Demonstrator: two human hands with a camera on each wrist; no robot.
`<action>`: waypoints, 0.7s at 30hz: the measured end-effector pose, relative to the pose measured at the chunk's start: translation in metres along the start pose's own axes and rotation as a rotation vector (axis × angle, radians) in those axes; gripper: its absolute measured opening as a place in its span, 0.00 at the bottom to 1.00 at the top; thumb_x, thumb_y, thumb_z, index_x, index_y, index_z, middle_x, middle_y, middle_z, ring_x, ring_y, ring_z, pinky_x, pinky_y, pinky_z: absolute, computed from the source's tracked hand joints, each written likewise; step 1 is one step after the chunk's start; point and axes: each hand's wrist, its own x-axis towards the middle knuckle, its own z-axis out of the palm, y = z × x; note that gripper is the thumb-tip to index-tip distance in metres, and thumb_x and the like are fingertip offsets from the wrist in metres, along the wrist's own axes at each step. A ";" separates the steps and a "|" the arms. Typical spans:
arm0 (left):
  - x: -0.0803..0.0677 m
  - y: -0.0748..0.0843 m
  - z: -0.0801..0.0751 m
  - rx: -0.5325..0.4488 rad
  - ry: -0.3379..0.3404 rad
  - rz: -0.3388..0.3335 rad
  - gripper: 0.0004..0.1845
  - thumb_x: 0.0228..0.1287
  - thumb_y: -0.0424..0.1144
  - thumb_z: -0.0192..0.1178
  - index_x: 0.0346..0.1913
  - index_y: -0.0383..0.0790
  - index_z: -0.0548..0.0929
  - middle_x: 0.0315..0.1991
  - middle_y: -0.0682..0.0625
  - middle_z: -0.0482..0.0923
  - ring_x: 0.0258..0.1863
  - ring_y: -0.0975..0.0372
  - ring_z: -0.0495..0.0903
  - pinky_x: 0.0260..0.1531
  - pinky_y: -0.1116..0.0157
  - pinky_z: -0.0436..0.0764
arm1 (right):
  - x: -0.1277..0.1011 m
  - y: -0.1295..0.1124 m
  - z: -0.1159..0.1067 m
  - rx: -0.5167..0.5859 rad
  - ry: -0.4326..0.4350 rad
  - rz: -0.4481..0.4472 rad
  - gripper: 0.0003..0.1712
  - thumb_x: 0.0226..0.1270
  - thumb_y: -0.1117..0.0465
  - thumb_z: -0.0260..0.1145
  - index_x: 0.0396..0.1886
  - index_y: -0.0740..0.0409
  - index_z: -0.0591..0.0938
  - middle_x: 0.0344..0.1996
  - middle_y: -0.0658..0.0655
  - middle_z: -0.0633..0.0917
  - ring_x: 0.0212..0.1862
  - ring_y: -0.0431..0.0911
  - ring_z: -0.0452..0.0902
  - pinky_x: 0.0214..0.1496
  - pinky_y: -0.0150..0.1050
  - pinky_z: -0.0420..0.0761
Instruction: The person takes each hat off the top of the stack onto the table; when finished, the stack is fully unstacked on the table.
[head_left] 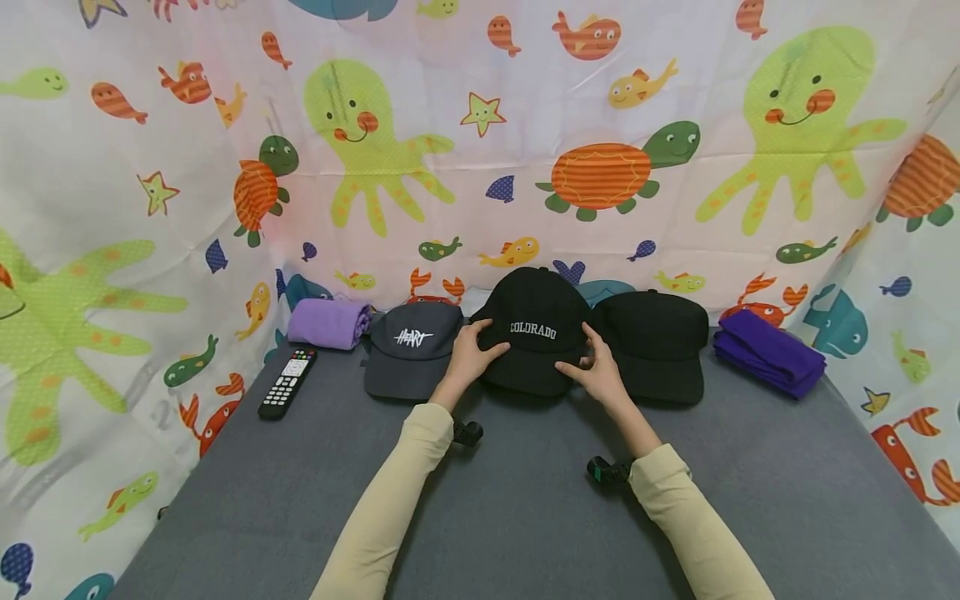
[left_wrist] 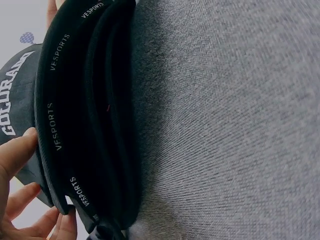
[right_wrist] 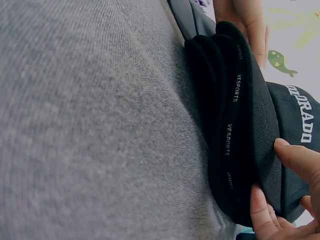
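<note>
A black baseball cap (head_left: 534, 304) with COLORADO in white letters sits at the middle of the row of caps. My left hand (head_left: 467, 360) grips its left side, thumb at the front by the brim. Opposite it, my right hand (head_left: 602, 375) grips the right side in the same way. Both wrist views show the thumbs on top where brim meets crown, with other fingers at the edge. White VESPORTS lettering runs along the inner band (left_wrist: 54, 125). Further dark brim-like layers (left_wrist: 115, 125) lie beneath it, close together; how many caps they belong to, I cannot tell.
A dark grey HEART cap (head_left: 412, 350) is left of the hands, a plain black cap (head_left: 654, 346) right. Beyond them lie a rolled lilac cloth (head_left: 328, 323), a remote control (head_left: 288, 383) and a folded purple cloth (head_left: 768, 352). A patterned curtain (head_left: 480, 167) hangs behind the grey surface (head_left: 525, 517).
</note>
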 end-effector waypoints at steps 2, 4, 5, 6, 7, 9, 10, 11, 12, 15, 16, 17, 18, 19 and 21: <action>-0.001 0.000 0.000 0.001 -0.002 0.006 0.32 0.56 0.47 0.66 0.63 0.40 0.71 0.56 0.38 0.70 0.55 0.48 0.69 0.57 0.52 0.68 | -0.001 -0.001 -0.001 -0.016 0.004 -0.011 0.53 0.57 0.53 0.69 0.74 0.45 0.46 0.64 0.67 0.59 0.50 0.58 0.70 0.44 0.46 0.73; -0.001 0.001 -0.001 -0.003 -0.002 0.012 0.32 0.56 0.48 0.66 0.62 0.40 0.71 0.55 0.38 0.70 0.54 0.48 0.70 0.55 0.52 0.69 | -0.002 -0.002 -0.002 -0.023 0.007 -0.016 0.53 0.57 0.53 0.69 0.74 0.45 0.47 0.63 0.67 0.60 0.49 0.57 0.70 0.44 0.46 0.72; -0.002 0.001 -0.001 -0.002 -0.004 0.012 0.32 0.56 0.48 0.66 0.62 0.40 0.71 0.55 0.38 0.70 0.53 0.48 0.70 0.54 0.52 0.70 | -0.002 -0.002 -0.003 -0.028 0.006 -0.017 0.53 0.57 0.52 0.69 0.74 0.45 0.47 0.63 0.67 0.60 0.49 0.56 0.70 0.44 0.45 0.72; -0.002 0.001 -0.001 -0.005 -0.008 0.011 0.32 0.56 0.48 0.66 0.63 0.40 0.71 0.55 0.38 0.70 0.53 0.48 0.70 0.54 0.52 0.70 | -0.003 -0.003 -0.003 -0.033 0.005 -0.020 0.52 0.57 0.52 0.69 0.74 0.45 0.47 0.63 0.67 0.60 0.48 0.56 0.71 0.44 0.45 0.72; -0.003 0.001 -0.002 -0.008 -0.010 0.012 0.32 0.56 0.48 0.66 0.63 0.41 0.71 0.55 0.38 0.69 0.52 0.48 0.70 0.53 0.52 0.71 | -0.003 -0.003 -0.004 -0.034 0.005 -0.023 0.52 0.57 0.52 0.69 0.74 0.45 0.47 0.63 0.67 0.60 0.48 0.56 0.71 0.44 0.45 0.72; -0.004 0.002 -0.003 -0.017 -0.013 0.011 0.32 0.56 0.48 0.65 0.63 0.41 0.71 0.54 0.38 0.69 0.51 0.48 0.70 0.52 0.52 0.71 | -0.004 -0.005 -0.004 -0.032 0.005 -0.022 0.52 0.57 0.53 0.69 0.74 0.44 0.47 0.63 0.66 0.60 0.48 0.56 0.71 0.45 0.46 0.72; -0.005 0.003 -0.004 -0.016 -0.015 0.011 0.32 0.56 0.49 0.65 0.63 0.41 0.70 0.54 0.38 0.69 0.51 0.48 0.70 0.52 0.52 0.71 | -0.004 -0.005 -0.004 -0.034 0.004 -0.025 0.52 0.57 0.53 0.69 0.74 0.44 0.48 0.63 0.66 0.60 0.49 0.56 0.71 0.46 0.47 0.72; -0.006 0.004 -0.005 -0.017 -0.017 0.012 0.32 0.57 0.49 0.65 0.63 0.41 0.70 0.54 0.38 0.69 0.51 0.48 0.70 0.52 0.52 0.71 | -0.004 -0.006 -0.004 -0.036 0.004 -0.026 0.52 0.57 0.53 0.69 0.74 0.45 0.48 0.64 0.67 0.60 0.49 0.56 0.71 0.46 0.47 0.73; -0.007 0.004 -0.005 -0.016 -0.017 0.014 0.32 0.57 0.49 0.65 0.63 0.41 0.70 0.54 0.38 0.69 0.51 0.48 0.70 0.52 0.52 0.71 | -0.005 -0.006 -0.005 -0.040 0.003 -0.032 0.52 0.58 0.53 0.69 0.74 0.45 0.47 0.64 0.67 0.60 0.49 0.57 0.71 0.47 0.48 0.73; -0.008 0.007 -0.007 -0.014 -0.014 0.025 0.32 0.56 0.49 0.65 0.63 0.41 0.71 0.54 0.39 0.69 0.52 0.48 0.70 0.53 0.52 0.70 | -0.007 -0.008 -0.006 -0.046 0.006 -0.044 0.52 0.58 0.54 0.69 0.74 0.46 0.47 0.64 0.68 0.59 0.50 0.58 0.70 0.49 0.51 0.73; -0.009 0.007 -0.008 -0.016 -0.013 0.028 0.32 0.56 0.48 0.65 0.63 0.41 0.71 0.54 0.39 0.69 0.53 0.49 0.70 0.54 0.52 0.70 | -0.008 -0.009 -0.006 -0.050 0.008 -0.049 0.52 0.58 0.54 0.69 0.74 0.47 0.47 0.65 0.68 0.59 0.50 0.58 0.70 0.49 0.51 0.73; -0.009 0.008 -0.008 -0.019 -0.012 0.030 0.32 0.56 0.48 0.65 0.62 0.41 0.71 0.54 0.39 0.69 0.53 0.49 0.70 0.54 0.52 0.70 | -0.008 -0.009 -0.006 -0.057 0.007 -0.056 0.52 0.58 0.54 0.69 0.74 0.48 0.46 0.65 0.69 0.58 0.50 0.58 0.70 0.50 0.52 0.73; -0.010 0.008 -0.009 -0.021 -0.011 0.032 0.32 0.56 0.48 0.65 0.62 0.41 0.71 0.54 0.39 0.69 0.54 0.49 0.70 0.55 0.52 0.69 | -0.009 -0.010 -0.006 -0.061 0.009 -0.061 0.52 0.58 0.54 0.69 0.74 0.48 0.46 0.65 0.69 0.58 0.50 0.58 0.71 0.50 0.52 0.73; -0.010 0.009 -0.009 -0.022 -0.011 0.034 0.32 0.56 0.48 0.65 0.62 0.41 0.71 0.55 0.39 0.69 0.54 0.49 0.70 0.55 0.52 0.69 | -0.010 -0.010 -0.007 -0.063 0.010 -0.062 0.52 0.58 0.54 0.69 0.74 0.48 0.47 0.65 0.69 0.58 0.50 0.58 0.71 0.50 0.52 0.73; -0.012 0.010 -0.011 -0.025 -0.012 0.038 0.32 0.56 0.48 0.65 0.62 0.41 0.71 0.55 0.39 0.69 0.54 0.49 0.70 0.55 0.52 0.69 | -0.012 -0.012 -0.007 -0.066 0.015 -0.068 0.52 0.58 0.54 0.69 0.74 0.47 0.47 0.65 0.69 0.58 0.49 0.57 0.71 0.50 0.51 0.74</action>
